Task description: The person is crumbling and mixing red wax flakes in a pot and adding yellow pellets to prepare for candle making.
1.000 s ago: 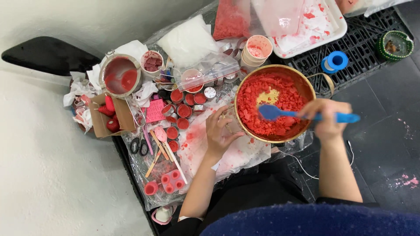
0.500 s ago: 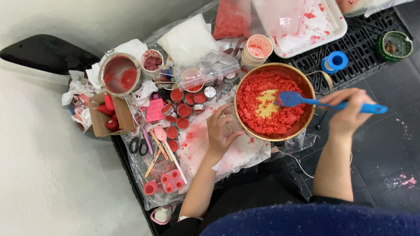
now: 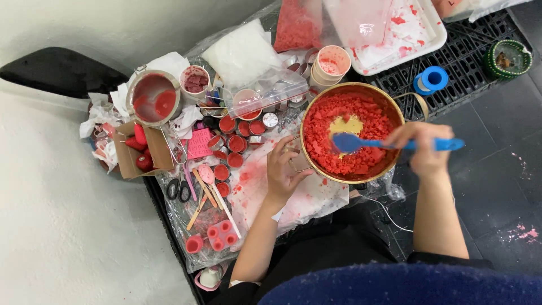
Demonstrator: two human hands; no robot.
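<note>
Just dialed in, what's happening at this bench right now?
A person's right hand holds a blue spatula, its blade in the red crumbly material in a brass-coloured pot. The left hand steadies the pot at its near-left rim. A yellowish patch shows mid-pot. Small filled red tins sit left of it.

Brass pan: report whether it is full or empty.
Partly full. The brass pan holds red crumbly chunks across most of its floor, with a yellow patch bare near the blue spatula held by the right hand.
</note>
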